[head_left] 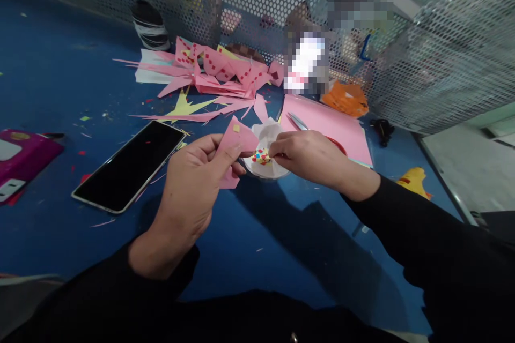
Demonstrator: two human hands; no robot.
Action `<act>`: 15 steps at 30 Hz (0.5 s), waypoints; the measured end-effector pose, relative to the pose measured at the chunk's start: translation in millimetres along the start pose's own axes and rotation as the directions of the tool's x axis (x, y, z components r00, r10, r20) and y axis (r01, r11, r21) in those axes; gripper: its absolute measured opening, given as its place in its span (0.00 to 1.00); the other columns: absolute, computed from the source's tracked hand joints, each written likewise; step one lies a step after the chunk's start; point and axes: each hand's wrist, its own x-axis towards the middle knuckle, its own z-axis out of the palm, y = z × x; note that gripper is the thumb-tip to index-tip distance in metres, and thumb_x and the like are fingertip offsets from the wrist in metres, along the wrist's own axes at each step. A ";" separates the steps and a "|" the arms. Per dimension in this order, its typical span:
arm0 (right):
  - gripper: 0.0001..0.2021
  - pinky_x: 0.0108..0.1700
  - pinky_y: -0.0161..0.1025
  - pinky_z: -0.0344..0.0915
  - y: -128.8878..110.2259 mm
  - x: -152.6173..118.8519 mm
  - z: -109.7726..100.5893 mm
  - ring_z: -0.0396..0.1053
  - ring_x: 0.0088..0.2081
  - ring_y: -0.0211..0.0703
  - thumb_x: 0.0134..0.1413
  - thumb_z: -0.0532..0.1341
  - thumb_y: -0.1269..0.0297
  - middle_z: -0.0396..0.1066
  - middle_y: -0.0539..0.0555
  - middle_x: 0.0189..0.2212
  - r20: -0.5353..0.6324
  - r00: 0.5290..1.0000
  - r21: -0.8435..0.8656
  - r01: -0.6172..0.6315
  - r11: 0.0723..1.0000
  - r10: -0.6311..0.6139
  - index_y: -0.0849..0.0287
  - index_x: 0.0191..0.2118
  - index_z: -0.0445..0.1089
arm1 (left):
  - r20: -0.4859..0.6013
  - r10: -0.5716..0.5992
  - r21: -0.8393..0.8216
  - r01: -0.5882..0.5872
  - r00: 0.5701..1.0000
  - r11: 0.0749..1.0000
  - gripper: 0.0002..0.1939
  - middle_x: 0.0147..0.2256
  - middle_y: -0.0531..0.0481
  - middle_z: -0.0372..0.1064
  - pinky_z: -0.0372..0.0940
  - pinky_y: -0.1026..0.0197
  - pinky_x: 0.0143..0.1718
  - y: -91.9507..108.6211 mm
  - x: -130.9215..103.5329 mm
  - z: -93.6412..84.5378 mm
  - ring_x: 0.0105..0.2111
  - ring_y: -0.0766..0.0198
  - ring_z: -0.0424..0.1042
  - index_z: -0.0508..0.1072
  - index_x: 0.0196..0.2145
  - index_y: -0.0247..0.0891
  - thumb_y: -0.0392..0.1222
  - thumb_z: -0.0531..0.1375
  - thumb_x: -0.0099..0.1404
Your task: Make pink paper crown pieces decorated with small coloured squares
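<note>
Pink paper piece (235,144) being pinched in left hand (193,187) over blue table (281,236); right hand (309,155) nipping confetti bits (261,157) in white-lined dish (267,169). Seemingly midway: many cut pink scraps (217,72) lying behind, pink sheet (330,123) remaining uncut.

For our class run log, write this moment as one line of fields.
left hand: holds pink paper piece | right hand: fingertips at confetti bits in white-lined dish | phone: flat on blue table

Clutter on the blue table

A dark phone (131,165) lies face up beside a magenta case (20,156). Cut pink paper scraps (217,72) pile near the perforated metal screen (434,48); orange paper (346,99) sits behind a pink sheet (341,128).
</note>
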 end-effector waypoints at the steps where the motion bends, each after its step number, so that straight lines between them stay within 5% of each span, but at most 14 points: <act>1: 0.12 0.31 0.40 0.48 -0.4 -1.6 -0.4 0.64 0.29 0.38 0.60 0.55 0.73 0.75 0.54 0.33 0.017 1.000 -0.032 0.004 0.999 -0.003 0.59 0.35 0.78 | 0.007 -0.006 0.009 0.006 1.000 1.000 0.08 0.26 0.52 0.75 0.66 0.68 0.25 0.1 -0.7 0.3 0.24 0.68 0.71 0.80 0.33 0.38 0.44 0.65 0.62; 7: 0.11 0.29 0.41 0.43 -3.2 1.5 1.7 0.62 0.28 0.37 0.59 0.56 0.73 0.74 0.55 0.31 0.099 0.995 -0.100 0.019 0.995 -0.009 0.60 0.31 0.76 | 0.032 -0.003 0.012 0.003 0.999 1.000 0.09 0.23 0.53 0.72 0.65 0.68 0.26 -1.1 -2.2 1.1 0.24 0.68 0.70 0.81 0.33 0.38 0.47 0.66 0.62; 15: 0.11 0.30 0.41 0.48 -5.6 10.4 8.4 0.68 0.31 0.40 0.60 0.58 0.72 0.77 0.56 0.34 0.143 0.990 -0.072 0.010 0.997 0.000 0.60 0.37 0.79 | 0.063 0.001 -0.057 0.003 0.998 0.998 0.07 0.24 0.54 0.73 0.65 0.70 0.27 -4.3 -1.3 -0.4 0.24 0.71 0.68 0.82 0.31 0.39 0.45 0.69 0.61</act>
